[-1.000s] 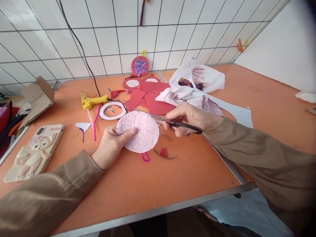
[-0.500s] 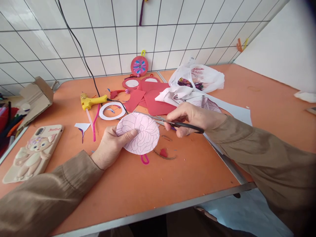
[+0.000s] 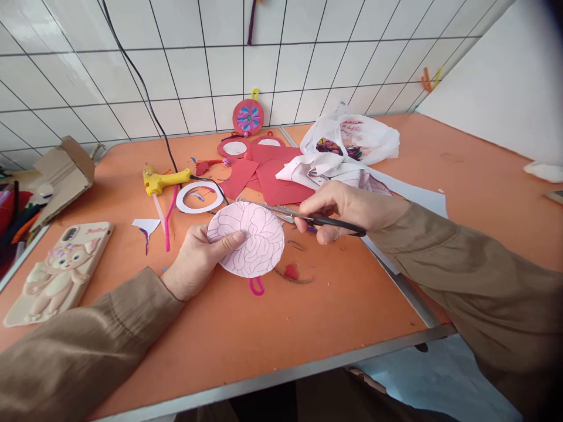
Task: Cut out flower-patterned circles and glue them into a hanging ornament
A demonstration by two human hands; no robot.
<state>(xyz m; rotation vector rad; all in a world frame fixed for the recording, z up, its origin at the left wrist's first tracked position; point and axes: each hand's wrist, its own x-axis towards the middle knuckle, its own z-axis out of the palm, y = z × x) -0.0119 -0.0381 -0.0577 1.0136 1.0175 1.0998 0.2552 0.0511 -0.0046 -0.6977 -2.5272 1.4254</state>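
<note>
My left hand (image 3: 204,255) pinches the left part of a round pale pink paper disc (image 3: 253,243) with a line pattern, its thumb on top. A magenta loop (image 3: 257,286) shows below the disc's lower edge. My right hand (image 3: 341,211) grips black-handled scissors (image 3: 334,223), whose blades point left along the disc's upper right edge. Left of the disc lies a white paper ring (image 3: 200,197) on the orange table (image 3: 281,346).
A yellow glue gun (image 3: 165,180) with a cord lies at the back left, near a phone (image 3: 64,269). Red paper sheets (image 3: 281,179), a plastic bag (image 3: 373,138) and crumpled paper (image 3: 325,169) lie behind my hands. A cardboard box (image 3: 68,179) stands far left.
The scissors and my right hand have shifted very slightly to the right. The disc has tilted a little, its lower edge a touch lower. My left hand keeps its hold.
</note>
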